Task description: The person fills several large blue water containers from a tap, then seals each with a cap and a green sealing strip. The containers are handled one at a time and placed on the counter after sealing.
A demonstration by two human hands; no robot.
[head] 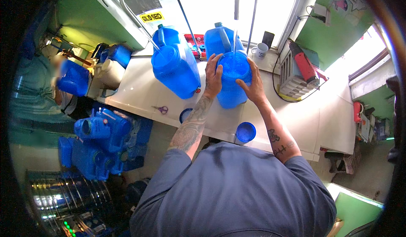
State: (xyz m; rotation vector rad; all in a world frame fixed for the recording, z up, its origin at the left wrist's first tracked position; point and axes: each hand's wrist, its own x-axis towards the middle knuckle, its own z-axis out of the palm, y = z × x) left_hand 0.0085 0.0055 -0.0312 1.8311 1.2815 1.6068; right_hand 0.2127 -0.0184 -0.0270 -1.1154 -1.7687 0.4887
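A blue plastic water jug [233, 92] stands on the white counter, its wide mouth uncovered, with water streaming in from above. My left hand [214, 76] rests around the left side of its neck. Around the right side is my right hand [253, 83], thumb toward me. To the left, a second blue jug [176, 75] also stands uncapped under a stream from a tube. Behind my hands is another blue jug [217, 35] with a handle. Two blue screw lids, one [246, 132] near the counter's front edge and one [186, 115] partly behind my left forearm, lie closer to me.
Purple-handled scissors [162, 110] lie on the counter [285, 122]. A white mug [260, 50] stands by the window. At right, a red heat gun [304, 64] rests on a grey crate [293, 78]. More blue jugs [95, 145] stand at lower left. Another person [60, 94] is at far left.
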